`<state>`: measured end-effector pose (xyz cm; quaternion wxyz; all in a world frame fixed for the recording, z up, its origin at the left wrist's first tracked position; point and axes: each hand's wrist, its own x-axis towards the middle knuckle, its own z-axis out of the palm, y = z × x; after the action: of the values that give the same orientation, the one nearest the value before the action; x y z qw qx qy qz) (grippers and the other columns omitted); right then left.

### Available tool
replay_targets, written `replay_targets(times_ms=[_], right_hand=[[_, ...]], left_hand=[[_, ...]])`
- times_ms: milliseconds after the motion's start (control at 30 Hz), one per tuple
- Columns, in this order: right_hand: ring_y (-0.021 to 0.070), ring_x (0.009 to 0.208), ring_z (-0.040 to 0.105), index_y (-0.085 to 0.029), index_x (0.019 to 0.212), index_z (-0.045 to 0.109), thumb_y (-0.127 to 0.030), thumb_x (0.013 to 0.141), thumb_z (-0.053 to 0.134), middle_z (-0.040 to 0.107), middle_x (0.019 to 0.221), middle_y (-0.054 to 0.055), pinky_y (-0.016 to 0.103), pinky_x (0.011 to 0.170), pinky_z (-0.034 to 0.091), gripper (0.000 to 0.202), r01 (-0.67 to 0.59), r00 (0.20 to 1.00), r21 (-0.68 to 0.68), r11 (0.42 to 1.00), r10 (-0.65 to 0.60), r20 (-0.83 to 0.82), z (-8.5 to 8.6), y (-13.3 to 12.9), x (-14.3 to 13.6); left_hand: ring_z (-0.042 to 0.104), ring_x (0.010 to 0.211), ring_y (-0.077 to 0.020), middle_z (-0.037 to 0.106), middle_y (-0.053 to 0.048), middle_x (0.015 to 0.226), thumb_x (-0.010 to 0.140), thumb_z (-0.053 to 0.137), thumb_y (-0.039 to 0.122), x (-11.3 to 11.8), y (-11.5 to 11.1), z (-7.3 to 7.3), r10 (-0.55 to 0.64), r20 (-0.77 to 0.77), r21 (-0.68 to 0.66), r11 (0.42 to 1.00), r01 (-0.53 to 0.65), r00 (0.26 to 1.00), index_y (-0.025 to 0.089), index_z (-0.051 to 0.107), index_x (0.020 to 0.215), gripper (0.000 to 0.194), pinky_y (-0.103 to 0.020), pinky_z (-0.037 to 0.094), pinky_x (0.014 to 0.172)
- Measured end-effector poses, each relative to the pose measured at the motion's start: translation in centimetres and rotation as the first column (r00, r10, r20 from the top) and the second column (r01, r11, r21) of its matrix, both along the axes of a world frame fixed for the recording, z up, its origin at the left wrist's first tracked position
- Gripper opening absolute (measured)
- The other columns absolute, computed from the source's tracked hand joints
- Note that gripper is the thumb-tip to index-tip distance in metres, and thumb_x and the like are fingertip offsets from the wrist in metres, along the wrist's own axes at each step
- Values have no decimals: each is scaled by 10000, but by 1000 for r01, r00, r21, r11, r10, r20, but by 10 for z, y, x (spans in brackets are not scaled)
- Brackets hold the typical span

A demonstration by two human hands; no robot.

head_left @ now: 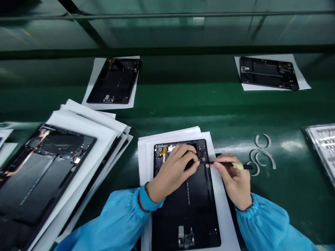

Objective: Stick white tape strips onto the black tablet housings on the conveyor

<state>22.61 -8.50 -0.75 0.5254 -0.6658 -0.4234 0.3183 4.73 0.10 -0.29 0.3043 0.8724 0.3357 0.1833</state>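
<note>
An opened tablet housing (187, 209), black with bare inner parts, lies on white sheets (227, 223) in front of me. My left hand (174, 169) rests over its upper part, finger and thumb pinched near the upper right corner; whatever they hold is too small to make out. My right hand (234, 183) grips a slim black pen-like tool (247, 167) wrapped with a band of pale tape. Its thin tip points left and reaches the fingertips of my left hand, above the housing. An orange flex cable (164, 152) shows at the housing's upper left, beside a part covered by my hand.
On the left is a stack of tablet housings (49, 174) interleaved with white paper (78, 120). Two more housings (115, 82) (269, 73) lie on paper at the back. Several curled white strips (263, 141) sit on the green table (183, 104); a clear tray (324, 143) stands at right.
</note>
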Motion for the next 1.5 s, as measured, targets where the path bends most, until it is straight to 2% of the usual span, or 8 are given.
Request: replay_targets(times_ms=[333, 433, 600, 867, 1033, 1200, 1367, 1500], right_hand=[[166, 762, 685, -212, 810, 673, -247, 863, 671, 687, 796, 22, 272, 662, 584, 64, 21, 996, 58, 998, -26, 81, -2, -3, 1], [171, 765, 686, -218, 823, 693, -199, 850, 691, 707, 799, 20, 293, 688, 582, 32, -18, 996, 102, 995, 9, 91, -2, -3, 2], [181, 758, 700, -220, 821, 727, -161, 835, 714, 741, 812, 25, 324, 711, 583, 61, -116, 989, 110, 987, 105, 103, -3, 0, 3], [151, 777, 700, -241, 869, 724, -86, 832, 700, 742, 846, -8, 284, 730, 573, 161, -196, 969, 137, 971, 170, 179, -1, -1, 9], [141, 784, 712, -248, 851, 727, -71, 818, 710, 749, 844, -26, 260, 741, 582, 181, -175, 975, 154, 973, 149, 163, 0, 0, 9], [142, 792, 713, -238, 860, 733, -34, 820, 688, 750, 849, -17, 262, 742, 588, 213, -226, 960, 186, 956, 186, 211, 2, 2, 9], [146, 777, 716, -244, 863, 734, -8, 788, 708, 750, 830, -27, 270, 733, 595, 249, -165, 980, 254, 953, 130, 150, 4, 1, 9], [148, 781, 722, -240, 846, 741, -17, 795, 707, 756, 839, -23, 268, 743, 598, 231, -231, 968, 221, 948, 201, 150, 4, 3, 8]], left_hand=[[561, 954, -204, 595, -45, 1035, 926, 564, 144, 3, -3, 1, 7, 30, 30, 1000, -8, 1000, 210, 550, 870, 87, -368, 436, 870], [558, 948, -200, 591, -47, 1038, 922, 565, 134, 4, -4, 2, 22, 37, 20, 1000, -23, 999, 203, 552, 862, 92, -367, 431, 883], [549, 955, -196, 582, -40, 1047, 911, 580, 137, 4, -3, 1, 38, 58, -36, 999, -36, 998, 199, 571, 855, 84, -353, 430, 866], [546, 970, -193, 573, -41, 1058, 902, 593, 122, 5, -3, 2, 48, 91, -68, 997, -42, 995, 193, 568, 843, 95, -348, 413, 884], [548, 956, -197, 578, -40, 1038, 891, 592, 105, 7, -2, 3, 55, 100, -67, 997, -49, 993, 196, 563, 826, 115, -346, 422, 863], [544, 950, -200, 579, -44, 1044, 889, 594, 107, 6, -2, 2, 50, 97, -64, 997, -44, 994, 196, 562, 828, 112, -354, 422, 866], [543, 960, -199, 580, -43, 1050, 889, 595, 109, 6, -2, 2, 49, 84, -78, 996, -42, 995, 195, 559, 819, 116, -354, 421, 877], [547, 958, -196, 581, -41, 1046, 876, 604, 97, 7, -3, 3, 54, 103, -66, 997, -47, 993, 193, 554, 812, 126, -348, 425, 877]])
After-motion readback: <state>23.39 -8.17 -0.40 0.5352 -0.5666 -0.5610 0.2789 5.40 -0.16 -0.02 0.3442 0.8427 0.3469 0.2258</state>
